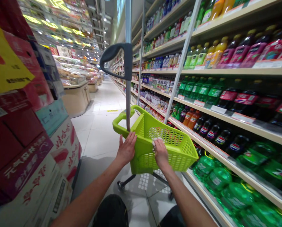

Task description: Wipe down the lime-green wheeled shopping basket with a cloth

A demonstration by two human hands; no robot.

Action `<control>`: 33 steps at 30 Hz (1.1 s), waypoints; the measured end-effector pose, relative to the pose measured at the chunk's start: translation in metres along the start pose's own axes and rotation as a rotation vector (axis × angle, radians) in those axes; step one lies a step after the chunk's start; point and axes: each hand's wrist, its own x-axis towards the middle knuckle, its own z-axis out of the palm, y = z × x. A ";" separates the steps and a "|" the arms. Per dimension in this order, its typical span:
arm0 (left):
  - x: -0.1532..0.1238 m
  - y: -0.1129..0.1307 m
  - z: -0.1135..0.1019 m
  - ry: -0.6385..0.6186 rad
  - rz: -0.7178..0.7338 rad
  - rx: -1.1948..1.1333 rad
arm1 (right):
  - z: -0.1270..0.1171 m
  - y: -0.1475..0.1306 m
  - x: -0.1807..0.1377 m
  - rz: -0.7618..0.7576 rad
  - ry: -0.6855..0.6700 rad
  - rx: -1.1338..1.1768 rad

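A lime-green plastic shopping basket (pixel 145 162) on wheels stands before me on the tiles. From its left end rises a grey metal pole (pixel 128 104) topped by a dark grey loop handle (pixel 116 61). My left hand (pixel 126 148) lies with fingers stretched along the basket's near wall, by the foot of the pole. Over the near rim, my right hand (pixel 161 153) is closed on a small white crumpled cloth or tissue (pixel 154 143), pressed to the basket's side. The basket's inside shows no goods, though part of its floor is hidden.
Drink shelves (pixel 226 110) full of bottles run along the right, close to the basket's far end. Stacked cartons (pixel 62 148) stand at the left. A tiled aisle (pixel 100 116) stretches ahead past a display counter (pixel 76 97). My knees (pixel 111 209) are at the bottom.
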 end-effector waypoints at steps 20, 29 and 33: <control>0.022 0.064 0.012 -0.163 0.013 -0.030 | 0.006 0.021 -0.009 0.008 -0.057 0.011; 0.024 0.070 0.018 -0.179 0.021 -0.045 | -0.050 0.117 -0.041 0.208 0.094 -0.108; 0.028 0.083 0.022 -0.197 0.056 -0.036 | -0.027 0.081 -0.030 0.087 -0.074 -0.055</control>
